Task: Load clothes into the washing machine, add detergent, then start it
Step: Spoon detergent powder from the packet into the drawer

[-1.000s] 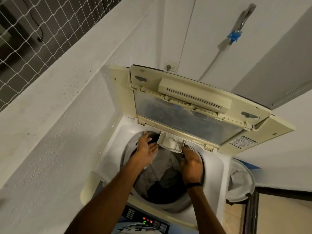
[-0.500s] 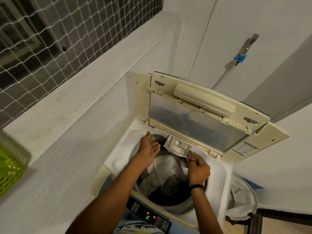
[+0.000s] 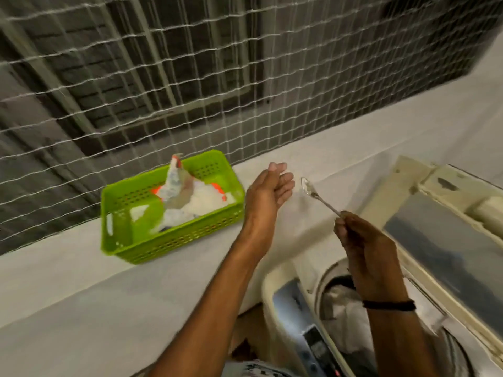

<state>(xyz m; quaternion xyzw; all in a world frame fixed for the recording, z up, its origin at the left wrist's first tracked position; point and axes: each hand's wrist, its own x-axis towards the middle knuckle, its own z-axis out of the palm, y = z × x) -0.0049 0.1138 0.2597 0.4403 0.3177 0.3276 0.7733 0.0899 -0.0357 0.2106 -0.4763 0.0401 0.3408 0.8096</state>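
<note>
Both hands have left the washing machine (image 3: 283, 292), which stands lid-up with clothes (image 3: 340, 300) in the drum, and moved over the smooth white ledge (image 3: 81, 281). Loading appears done; detergent is pending. A perforated green plastic basket (image 3: 174, 240) holds a crumpled detergent bag (image 3: 190, 202). The left hand (image 3: 268, 191) is empty, fingers relaxed together. The right hand (image 3: 364, 248) pinches a slim, shiny spoon (image 3: 315, 195).

Dim, flat indoor light, the whole view smeared by motion blur (netting (image 3: 190, 77) worst), edges bowed.
</note>
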